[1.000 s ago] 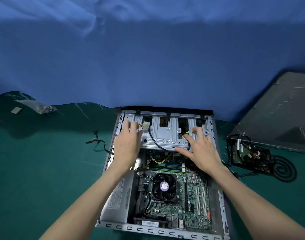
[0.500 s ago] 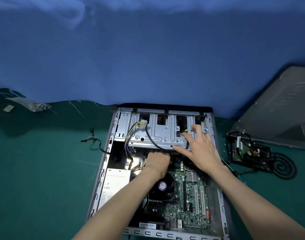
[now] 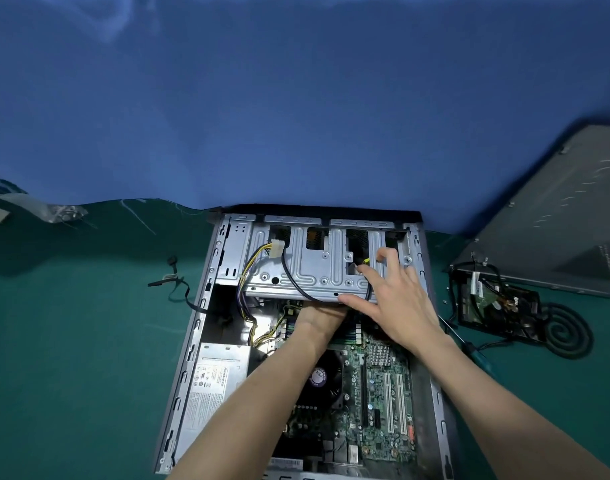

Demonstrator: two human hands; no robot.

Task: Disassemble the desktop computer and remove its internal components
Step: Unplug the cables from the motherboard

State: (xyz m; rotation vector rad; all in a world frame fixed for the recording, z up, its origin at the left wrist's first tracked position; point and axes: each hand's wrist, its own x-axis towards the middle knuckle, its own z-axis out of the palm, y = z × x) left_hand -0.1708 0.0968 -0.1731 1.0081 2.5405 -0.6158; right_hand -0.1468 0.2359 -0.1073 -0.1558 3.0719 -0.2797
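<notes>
One computer case [image 3: 183,375]: right hand [image 3: 397,303], fingers spread, rests on its one drive cage [image 3: 303,268]; left hand [image 3: 319,317] reaches under the cage's near edge, fingers hidden.

Case [image 3: 192,341] centre, panel [image 3: 556,230] right (perhaps drive [image 3: 494,303] before)

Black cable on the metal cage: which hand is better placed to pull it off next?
Probably the right hand: its fingers lie at the black cable on the metal cage. The left hand is tucked under it.
</notes>
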